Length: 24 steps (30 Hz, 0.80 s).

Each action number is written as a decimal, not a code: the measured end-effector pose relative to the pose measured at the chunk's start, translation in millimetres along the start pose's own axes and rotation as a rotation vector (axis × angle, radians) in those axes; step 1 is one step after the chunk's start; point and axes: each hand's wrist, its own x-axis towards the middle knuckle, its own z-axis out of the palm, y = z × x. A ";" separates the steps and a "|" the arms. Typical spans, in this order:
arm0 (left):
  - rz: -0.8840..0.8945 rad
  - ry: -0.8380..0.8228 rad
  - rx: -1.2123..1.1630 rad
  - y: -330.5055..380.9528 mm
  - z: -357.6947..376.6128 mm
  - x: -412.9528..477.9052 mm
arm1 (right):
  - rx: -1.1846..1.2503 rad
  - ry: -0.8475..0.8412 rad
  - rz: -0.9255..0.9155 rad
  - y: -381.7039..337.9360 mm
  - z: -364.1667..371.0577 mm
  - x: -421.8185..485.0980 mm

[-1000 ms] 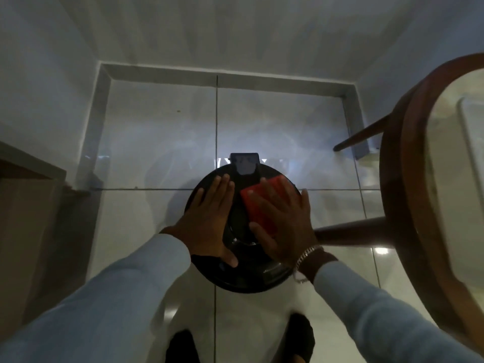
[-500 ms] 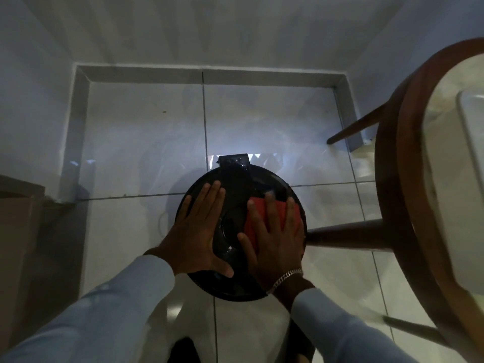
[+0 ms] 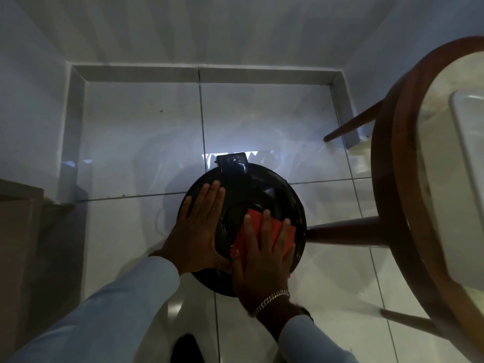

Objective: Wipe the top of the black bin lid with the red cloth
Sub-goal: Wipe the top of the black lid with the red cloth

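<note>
Bin lid (image 3: 264,189): right hand (image 3: 262,260) fingers spread, pressing red cloth (image 3: 258,231); left hand (image 3: 199,229) flat, seemingly steadying.

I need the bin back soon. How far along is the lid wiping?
Under way. The right hand presses the red cloth flat on the near right part of the black bin lid; the left hand lies flat on the lid's left side. Which areas are already wiped cannot be told. The far part is uncovered.

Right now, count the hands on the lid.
2. The left hand lies flat on the lid's left side; the right hand presses the cloth on its near right.
</note>
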 end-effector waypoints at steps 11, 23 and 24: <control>0.014 0.056 -0.081 -6.4 3.9 -1.7 | 0.310 -0.177 0.503 -61.8 -8.1 -10.4; -0.018 0.493 -0.489 65.3 -12.1 -40.3 | 0.405 0.050 0.145 34.6 -67.6 52.9; 0.013 0.502 -0.444 84.1 3.3 -42.1 | 0.388 0.045 0.064 37.0 -59.5 65.7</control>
